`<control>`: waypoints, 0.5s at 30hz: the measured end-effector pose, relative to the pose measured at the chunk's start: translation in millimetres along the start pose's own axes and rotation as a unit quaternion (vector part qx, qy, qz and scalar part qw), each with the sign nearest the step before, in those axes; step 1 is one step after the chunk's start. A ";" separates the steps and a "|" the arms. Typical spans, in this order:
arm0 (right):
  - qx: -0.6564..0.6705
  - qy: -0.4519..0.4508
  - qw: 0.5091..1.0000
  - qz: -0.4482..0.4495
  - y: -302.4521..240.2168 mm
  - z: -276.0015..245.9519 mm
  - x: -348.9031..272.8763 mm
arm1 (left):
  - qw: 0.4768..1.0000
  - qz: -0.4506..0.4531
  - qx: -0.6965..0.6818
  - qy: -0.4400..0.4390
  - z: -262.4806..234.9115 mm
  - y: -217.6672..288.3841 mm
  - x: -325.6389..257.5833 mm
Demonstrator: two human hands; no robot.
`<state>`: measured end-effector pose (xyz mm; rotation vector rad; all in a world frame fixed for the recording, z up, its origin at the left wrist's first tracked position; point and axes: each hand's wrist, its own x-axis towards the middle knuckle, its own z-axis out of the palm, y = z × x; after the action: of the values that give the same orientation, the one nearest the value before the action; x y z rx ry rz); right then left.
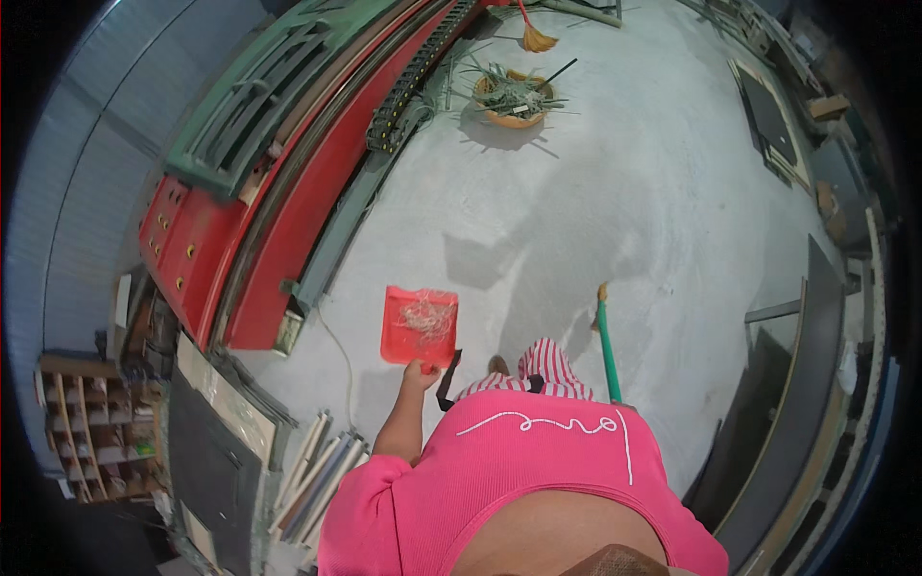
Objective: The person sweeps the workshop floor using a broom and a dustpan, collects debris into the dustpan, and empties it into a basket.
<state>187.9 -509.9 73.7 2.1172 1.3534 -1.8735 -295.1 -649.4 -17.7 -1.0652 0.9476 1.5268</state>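
Note:
My left hand (pixel 420 373) is closed around the handle of a red dustpan (pixel 403 348), its arm reaching out past my pink sleeve. A heap of pale, thin shavings or strands (pixel 426 317) lies in the pan. On my right, a broom with a green handle (pixel 609 357) slants away from my body, and a little of its yellowish head shows at the far end. The near end of that handle disappears behind my pink top, and my right hand is hidden there. Whether it grips the broom does not show.
A large red and green machine (pixel 279 230) with a black cable chain (pixel 413 82) runs along the left. Ahead stands an orange basin (pixel 516 122) heaped with scrap strips, with another broom (pixel 538 40) beyond. Tubes (pixel 317 475) lie at lower left; panels (pixel 797 403) lean on the right.

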 end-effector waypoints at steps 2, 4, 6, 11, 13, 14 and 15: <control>-0.039 0.006 0.999 -0.036 -27.7 -1.2 28.1 | 0.999 0.016 0.015 -0.045 68.2 20.3 15.0; 0.006 0.026 1.000 -0.012 -50.0 -0.7 59.2 | 0.995 0.052 0.048 -0.071 143.6 33.7 32.8; 0.008 0.015 1.000 -0.006 -80.2 -8.0 94.3 | 0.997 0.048 0.041 -0.046 203.8 44.4 48.1; 0.061 0.031 0.998 -0.005 -210.4 -30.5 150.3 | 0.996 0.046 0.081 -0.013 355.8 55.4 97.9; 0.084 0.042 0.996 0.000 -266.5 -43.1 164.9 | 0.994 0.041 0.098 -0.006 430.2 52.3 108.6; 0.091 0.045 0.995 0.003 -294.0 -50.8 171.5 | 0.994 0.038 0.103 0.001 463.7 53.7 114.5; 0.098 0.050 0.994 0.007 -321.0 -58.5 177.3 | 0.994 0.035 0.105 -0.013 495.5 58.0 127.3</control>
<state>30.9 -175.5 110.7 2.3331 1.2133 -1.9969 -446.4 -158.2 14.6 -0.8697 1.1107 1.4572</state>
